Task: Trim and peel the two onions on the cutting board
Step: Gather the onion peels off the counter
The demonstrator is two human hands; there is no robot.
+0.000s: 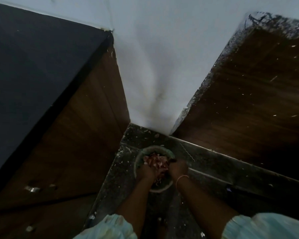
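Low in the frame, my left hand [146,171] and right hand [177,168] met over a bowl [138,156] of onion peelings [156,161]; grip unreadable. No onions or board visible; peeling looked mostly done.

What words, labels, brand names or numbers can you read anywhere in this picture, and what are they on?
None can be read.
The round bin holding reddish onion skins shows no label.
The dark cabinet doors and pale wall carry no print; the whole view is dim and motion-blurred.
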